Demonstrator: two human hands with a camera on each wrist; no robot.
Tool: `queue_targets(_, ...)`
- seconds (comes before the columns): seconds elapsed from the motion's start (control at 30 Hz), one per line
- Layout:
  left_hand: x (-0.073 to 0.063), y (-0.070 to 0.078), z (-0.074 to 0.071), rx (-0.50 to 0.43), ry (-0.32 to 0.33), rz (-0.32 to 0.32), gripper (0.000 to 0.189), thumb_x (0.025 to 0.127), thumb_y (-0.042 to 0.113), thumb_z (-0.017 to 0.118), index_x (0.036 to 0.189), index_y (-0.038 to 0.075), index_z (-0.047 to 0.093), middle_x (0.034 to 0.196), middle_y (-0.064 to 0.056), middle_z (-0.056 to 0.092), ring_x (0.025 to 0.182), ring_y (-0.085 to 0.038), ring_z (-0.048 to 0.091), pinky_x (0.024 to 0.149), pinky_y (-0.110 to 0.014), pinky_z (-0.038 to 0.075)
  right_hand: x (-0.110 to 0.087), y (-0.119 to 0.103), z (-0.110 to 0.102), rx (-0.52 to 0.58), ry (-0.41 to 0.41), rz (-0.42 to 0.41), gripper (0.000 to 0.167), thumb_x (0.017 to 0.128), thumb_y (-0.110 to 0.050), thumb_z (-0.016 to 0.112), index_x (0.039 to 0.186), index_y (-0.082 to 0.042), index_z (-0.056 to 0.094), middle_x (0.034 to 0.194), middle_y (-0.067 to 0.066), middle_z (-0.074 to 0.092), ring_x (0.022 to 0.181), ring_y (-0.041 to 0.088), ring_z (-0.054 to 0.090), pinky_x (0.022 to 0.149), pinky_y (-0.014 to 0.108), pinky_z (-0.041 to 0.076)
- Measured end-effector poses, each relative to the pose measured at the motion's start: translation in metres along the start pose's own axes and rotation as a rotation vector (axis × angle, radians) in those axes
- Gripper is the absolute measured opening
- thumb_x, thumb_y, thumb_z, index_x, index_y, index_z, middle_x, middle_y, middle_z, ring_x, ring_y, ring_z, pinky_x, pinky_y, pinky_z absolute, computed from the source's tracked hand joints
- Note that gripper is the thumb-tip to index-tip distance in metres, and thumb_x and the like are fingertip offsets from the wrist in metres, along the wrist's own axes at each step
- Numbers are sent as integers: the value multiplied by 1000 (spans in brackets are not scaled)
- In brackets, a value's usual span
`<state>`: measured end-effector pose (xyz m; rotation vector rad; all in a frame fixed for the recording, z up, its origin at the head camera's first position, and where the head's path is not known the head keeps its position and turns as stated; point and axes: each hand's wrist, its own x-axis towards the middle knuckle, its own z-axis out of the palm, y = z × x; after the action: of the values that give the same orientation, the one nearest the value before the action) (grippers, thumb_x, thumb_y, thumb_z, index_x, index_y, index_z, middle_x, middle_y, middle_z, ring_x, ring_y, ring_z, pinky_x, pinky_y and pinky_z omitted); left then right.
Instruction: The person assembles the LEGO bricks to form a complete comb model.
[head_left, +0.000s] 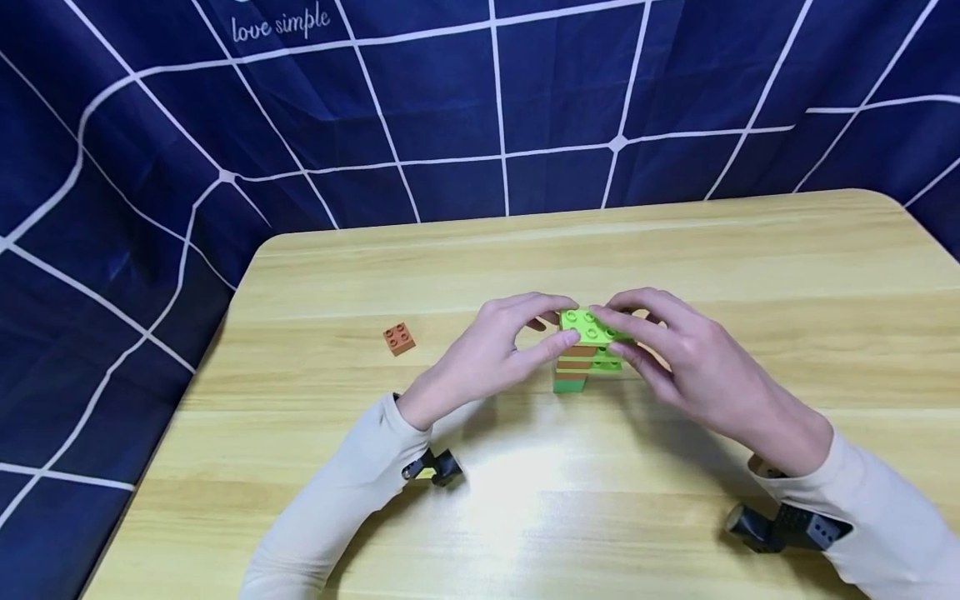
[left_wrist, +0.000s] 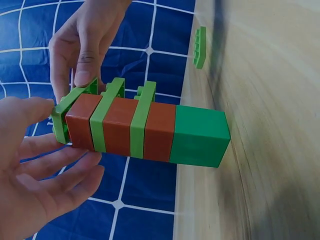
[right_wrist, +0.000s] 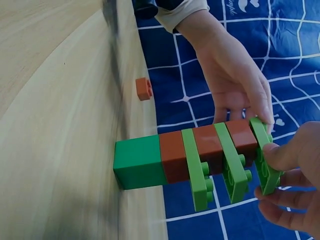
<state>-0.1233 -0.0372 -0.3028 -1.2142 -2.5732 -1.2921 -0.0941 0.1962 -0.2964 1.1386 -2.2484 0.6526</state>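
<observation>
A tower of toy building bricks stands upright on the table. Its base is a dark green brick (left_wrist: 200, 136), with reddish-brown bricks (right_wrist: 173, 156) and light green plates (right_wrist: 196, 170) alternating above and the plates jutting to one side. At the top, a light green studded plate (head_left: 585, 327) lies slightly tilted over the uppermost brown brick (left_wrist: 82, 120). My left hand (head_left: 491, 346) pinches one end of this plate between thumb and fingers. From the other side, my right hand (head_left: 693, 358) grips its jutting end, thumb and fingers on opposite faces.
A loose reddish-brown brick (head_left: 399, 338) lies on the wooden table (head_left: 315, 467), left of the tower. Another light green plate (left_wrist: 200, 47) lies on the table in the left wrist view. A dark blue curtain (head_left: 442, 100) with white lines hangs behind the table.
</observation>
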Motion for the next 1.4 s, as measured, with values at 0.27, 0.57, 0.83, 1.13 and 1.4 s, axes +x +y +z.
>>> queue_targets(0.27, -1, 1, 0, -2, 22, -5, 33, 95, 24, 63, 123, 6, 64, 113, -2, 68, 99, -14, 62, 88, -18, 49, 0, -5, 2, 81, -26, 100, 51, 102, -42, 44, 124, -1, 63, 116, 11, 61, 100, 23, 61, 85, 29, 50)
queue_targets(0.57, 0, 2, -1, 10, 30, -2, 34, 94, 23, 63, 123, 5, 65, 113, -3, 68, 98, -11, 62, 88, -18, 49, 3, -5, 9, 71, -1, 140, 50, 102, -41, 43, 123, 0, 63, 118, 13, 62, 108, 28, 59, 91, 40, 49)
queue_targets(0.83, -1, 3, -1, 73, 26, 59, 35, 95, 21, 60, 123, 0, 62, 112, -7, 68, 99, -15, 63, 89, -18, 49, 4, -5, 11, 14, 7, 112, 55, 103, -44, 38, 122, 0, 64, 117, 16, 62, 107, 31, 59, 89, 46, 50)
queue_targets(1.13, -2, 6, 1, 236, 18, 87, 41, 98, 22, 54, 130, -3, 57, 122, -13, 64, 112, -19, 62, 98, -20, 46, 4, -6, 12, -30, 17, 92, 56, 104, -44, 35, 120, 0, 64, 118, 19, 63, 108, 36, 58, 91, 54, 48)
queue_targets(1.4, -3, 9, 4, 347, 37, 97, 43, 99, 23, 51, 132, -3, 55, 132, -16, 58, 122, -24, 55, 106, -24, 40, 4, -8, 13, -44, 5, 109, 58, 105, -43, 32, 121, 3, 63, 120, 20, 62, 111, 39, 57, 93, 56, 45)
